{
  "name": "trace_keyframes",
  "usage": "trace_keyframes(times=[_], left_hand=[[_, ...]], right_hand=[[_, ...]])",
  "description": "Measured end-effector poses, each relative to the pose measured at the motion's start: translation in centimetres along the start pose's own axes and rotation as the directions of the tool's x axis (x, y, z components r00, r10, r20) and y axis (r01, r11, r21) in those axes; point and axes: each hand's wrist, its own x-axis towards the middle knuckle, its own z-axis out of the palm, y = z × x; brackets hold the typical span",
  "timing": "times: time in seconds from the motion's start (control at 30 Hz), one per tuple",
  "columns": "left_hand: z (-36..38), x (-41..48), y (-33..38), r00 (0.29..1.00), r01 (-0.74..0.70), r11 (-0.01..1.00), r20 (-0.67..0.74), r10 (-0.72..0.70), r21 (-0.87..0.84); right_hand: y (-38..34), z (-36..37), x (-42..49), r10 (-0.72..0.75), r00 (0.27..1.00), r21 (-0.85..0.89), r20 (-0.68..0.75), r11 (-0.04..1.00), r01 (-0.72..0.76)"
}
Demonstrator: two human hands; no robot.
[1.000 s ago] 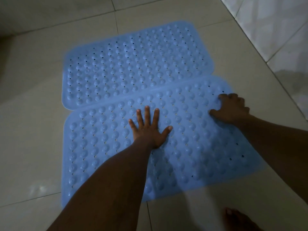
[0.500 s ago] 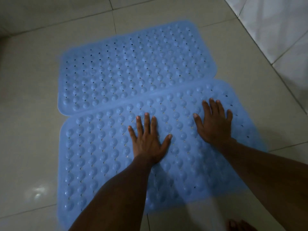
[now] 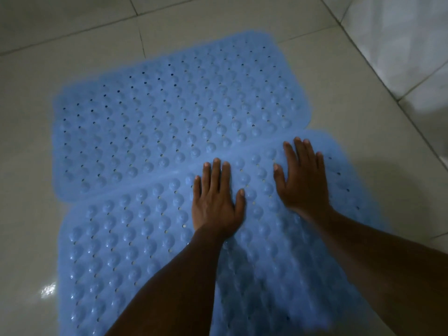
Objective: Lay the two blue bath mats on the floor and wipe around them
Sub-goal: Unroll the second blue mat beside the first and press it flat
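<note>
Two blue bath mats with round bumps and small holes lie flat on the tiled floor, long sides touching. The far mat sits beyond the near mat. My left hand rests palm down on the near mat close to the seam, fingers spread, holding nothing. My right hand lies flat beside it on the same mat, its fingertips reaching the seam. Both forearms cover part of the near mat.
Pale floor tiles surround the mats on the left and at the back. A tiled wall rises at the right, close to the mats' right ends.
My right hand went from curled at the near mat's right edge to flat and open, then slid leftward and forward toward the seam. My left hand also shifted forward. The view moved closer.
</note>
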Motion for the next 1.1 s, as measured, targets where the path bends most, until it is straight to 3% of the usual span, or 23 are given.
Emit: trace_keyframes(times=[0.4,0.9,1.1], left_hand=[[-0.3,-0.3,-0.3,1.000,0.008,0.997,-0.022,-0.010,-0.078],[0.2,-0.3,-0.2,0.996,0.000,0.997,-0.088,-0.007,-0.082],[0.3,-0.1,-0.4,0.994,0.011,0.994,-0.110,-0.023,-0.112]], right_hand=[[-0.6,-0.7,-0.3,0.043,0.999,0.067,-0.026,0.997,-0.041],[-0.4,-0.8,0.0,0.041,0.999,0.014,0.020,0.999,-0.041],[-0.1,-0.2,0.2,0.008,1.000,-0.032,-0.029,0.999,-0.009]])
